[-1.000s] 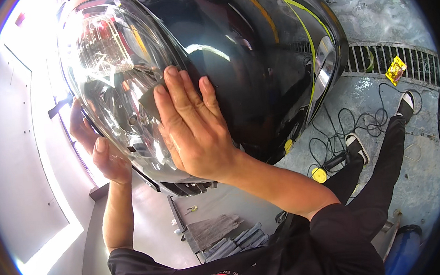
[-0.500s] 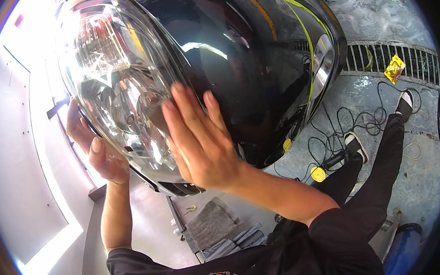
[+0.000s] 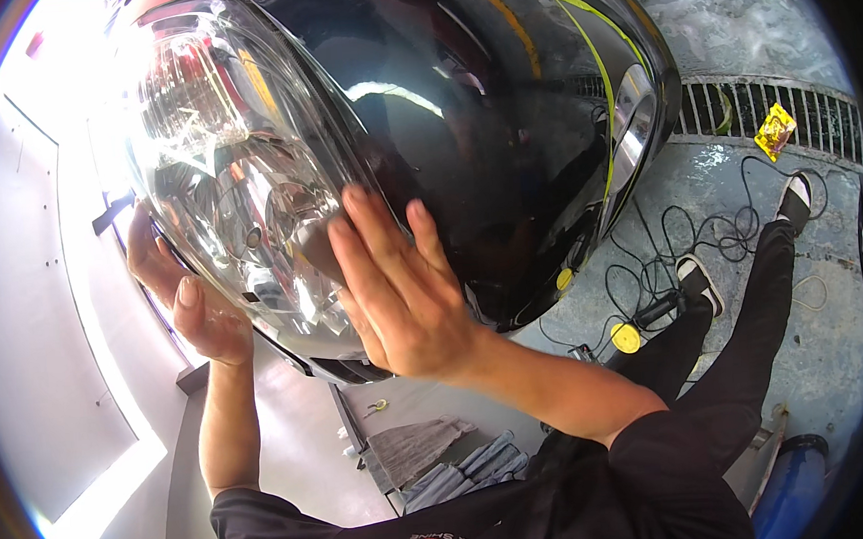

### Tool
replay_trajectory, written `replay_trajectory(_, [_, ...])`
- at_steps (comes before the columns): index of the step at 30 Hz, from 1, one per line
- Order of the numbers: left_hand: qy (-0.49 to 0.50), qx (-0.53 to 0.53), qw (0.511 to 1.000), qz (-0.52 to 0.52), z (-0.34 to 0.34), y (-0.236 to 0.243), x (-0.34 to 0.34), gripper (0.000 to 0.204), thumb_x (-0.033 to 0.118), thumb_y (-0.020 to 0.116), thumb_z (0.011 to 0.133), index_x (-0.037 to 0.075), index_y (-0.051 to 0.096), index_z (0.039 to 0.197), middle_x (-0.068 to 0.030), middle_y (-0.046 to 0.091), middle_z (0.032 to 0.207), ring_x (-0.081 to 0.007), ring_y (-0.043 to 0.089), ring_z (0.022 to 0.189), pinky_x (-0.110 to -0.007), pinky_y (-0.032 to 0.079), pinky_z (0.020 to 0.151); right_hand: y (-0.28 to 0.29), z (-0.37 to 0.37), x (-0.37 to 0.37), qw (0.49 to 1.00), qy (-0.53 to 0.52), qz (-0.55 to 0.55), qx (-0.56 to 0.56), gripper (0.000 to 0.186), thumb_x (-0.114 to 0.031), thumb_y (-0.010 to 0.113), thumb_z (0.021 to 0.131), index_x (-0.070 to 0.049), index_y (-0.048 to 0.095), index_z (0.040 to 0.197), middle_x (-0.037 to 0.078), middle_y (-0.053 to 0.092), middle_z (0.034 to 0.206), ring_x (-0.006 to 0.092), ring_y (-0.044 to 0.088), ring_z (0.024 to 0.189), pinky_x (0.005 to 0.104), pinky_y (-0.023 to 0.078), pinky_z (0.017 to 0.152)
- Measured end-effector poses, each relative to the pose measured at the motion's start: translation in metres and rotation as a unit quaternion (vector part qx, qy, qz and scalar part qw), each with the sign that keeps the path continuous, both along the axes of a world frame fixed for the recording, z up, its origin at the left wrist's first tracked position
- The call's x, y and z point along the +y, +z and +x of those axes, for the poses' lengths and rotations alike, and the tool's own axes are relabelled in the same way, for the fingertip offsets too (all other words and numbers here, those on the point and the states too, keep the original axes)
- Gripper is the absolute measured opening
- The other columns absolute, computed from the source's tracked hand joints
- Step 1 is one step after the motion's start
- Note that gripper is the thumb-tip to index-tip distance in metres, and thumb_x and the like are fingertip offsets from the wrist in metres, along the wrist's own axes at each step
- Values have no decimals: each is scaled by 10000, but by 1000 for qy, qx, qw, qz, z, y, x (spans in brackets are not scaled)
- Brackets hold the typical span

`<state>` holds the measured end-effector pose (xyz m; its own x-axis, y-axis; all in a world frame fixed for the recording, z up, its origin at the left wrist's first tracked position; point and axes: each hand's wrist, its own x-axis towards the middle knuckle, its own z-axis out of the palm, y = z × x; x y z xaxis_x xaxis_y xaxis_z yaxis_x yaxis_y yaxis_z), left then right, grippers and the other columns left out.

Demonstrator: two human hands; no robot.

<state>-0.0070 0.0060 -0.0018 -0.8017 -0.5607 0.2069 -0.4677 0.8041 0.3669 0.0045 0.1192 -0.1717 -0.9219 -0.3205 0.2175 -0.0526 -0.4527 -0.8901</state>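
Observation:
A large clear headlight (image 3: 237, 182) fills the upper left, set against the glossy black body panel (image 3: 465, 170) of a vehicle. My right hand (image 3: 403, 281) lies flat along the headlight's lower right edge, fingers stretched and slightly spread. Beside its index finger is a dull grey-brown patch (image 3: 319, 251); whether it is a thin pad or a reflection I cannot tell. My left hand (image 3: 193, 287) rests at the headlight's left edge, thumb apart from the fingers, some fingertips hidden behind the rim. Nothing shows in its grasp.
Black cables (image 3: 669, 247) lie coiled on the grey floor near my feet, with a round yellow pad (image 3: 625, 337). A yellow packet (image 3: 775, 131) sits on the drain grate (image 3: 829, 117). Below are a grey cloth (image 3: 417, 449) and folded cloths (image 3: 471, 470). A blue container (image 3: 792, 490) stands lower right.
My right hand has slid slightly down and to the right along the headlight's edge. My left hand stays almost where it was.

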Motion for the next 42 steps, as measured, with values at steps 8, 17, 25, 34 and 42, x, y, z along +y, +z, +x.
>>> replay_trajectory(8, [7, -5, 1000, -2, -2, -1, 2, 936, 490, 622, 820, -13, 309, 1546, -197, 358, 1545, -334, 363, 1422, -496, 283, 1201, -2, -9, -8, 1000, -18, -3, -9, 532, -174, 623, 976, 154, 511, 1381, 420, 473, 1452, 454, 592, 1303, 563, 237, 1231])
replay_trajectory(17, [-4, -9, 1000, -5, 0, 0, -2, 937, 507, 621, 829, -21, 312, 1539, -201, 352, 1547, -331, 357, 1419, -489, 272, 1199, 0, -15, -11, 1000, -18, 7, -11, 525, -163, 620, 966, 136, 526, 1387, 394, 488, 1461, 441, 593, 1313, 552, 200, 1250])
replay_trajectory(25, [-3, 1, 1000, -2, -1, -1, 0, 944, 520, 624, 824, -25, 314, 1530, -203, 340, 1554, -330, 349, 1421, -494, 268, 1198, 8, -35, -29, 998, -57, -13, -2, 510, -143, 573, 985, 135, 520, 1409, 384, 488, 1470, 443, 556, 1356, 539, 167, 1254])
replay_trajectory(34, [-4, -9, 1000, -7, -4, -4, 1, 949, 523, 628, 819, -19, 311, 1531, -199, 329, 1560, -330, 331, 1433, -497, 254, 1208, 4, -37, -28, 999, -35, -6, -4, 525, -124, 568, 976, 139, 504, 1425, 384, 475, 1483, 427, 539, 1381, 532, 130, 1264])
replay_trajectory(42, [-1, -23, 999, -25, -2, 0, -1, 952, 525, 635, 827, -20, 307, 1535, -190, 310, 1577, -325, 328, 1441, -487, 261, 1210, 4, -38, -24, 1000, -30, -4, -1, 480, -153, 605, 971, 142, 539, 1345, 393, 473, 1472, 448, 596, 1301, 546, 210, 1240])
